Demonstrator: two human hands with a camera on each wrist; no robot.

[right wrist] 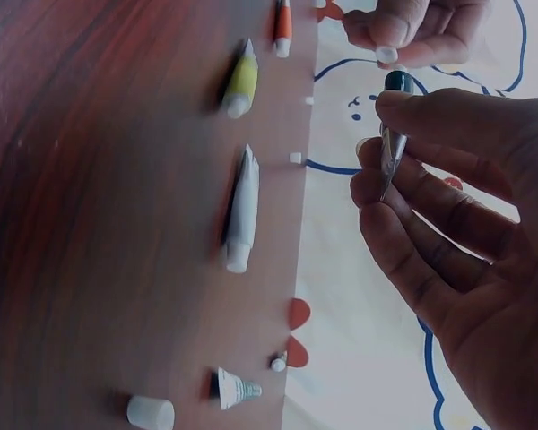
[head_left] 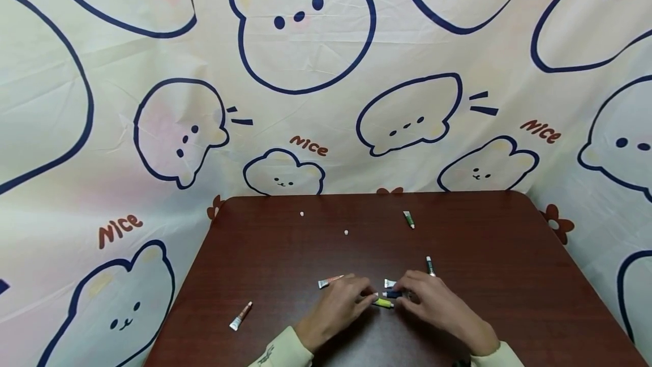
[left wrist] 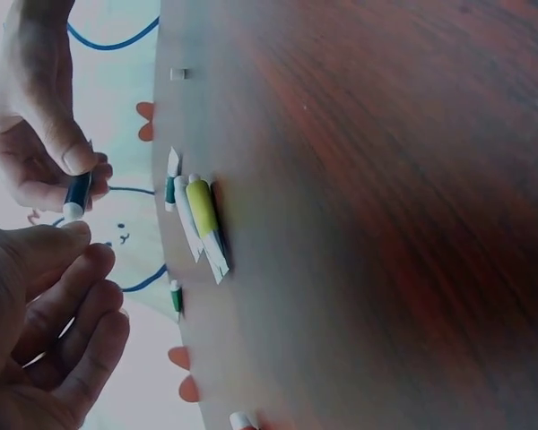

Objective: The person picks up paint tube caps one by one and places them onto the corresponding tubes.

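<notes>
Between the two hands is a small dark blue paint tube (head_left: pixel 392 294), raised above the table in the wrist views. My right hand (head_left: pixel 433 302) pinches its body between thumb and fingers. With thumb and fingertip, my left hand (head_left: pixel 342 302) pinches the small white cap (right wrist: pixel 386 55) at the tube's end. The left hand's other fingers are loosely bent. Close below the hands in the head view lies a yellow tube (head_left: pixel 383 303), beside a whitish tube (right wrist: pixel 242 210). An orange-red tube (head_left: pixel 330 281) lies just behind the left hand, partly covered by it.
Behind the right hand lies a dark-banded tube (head_left: pixel 430 265); farther back is a green one (head_left: pixel 409 220). A brownish-orange tube (head_left: pixel 241 316) lies at the left. Two small white caps (head_left: pixel 346 232) sit toward the table's far edge. A printed cloth (head_left: pixel 305 112) hangs behind the table (head_left: pixel 275 242).
</notes>
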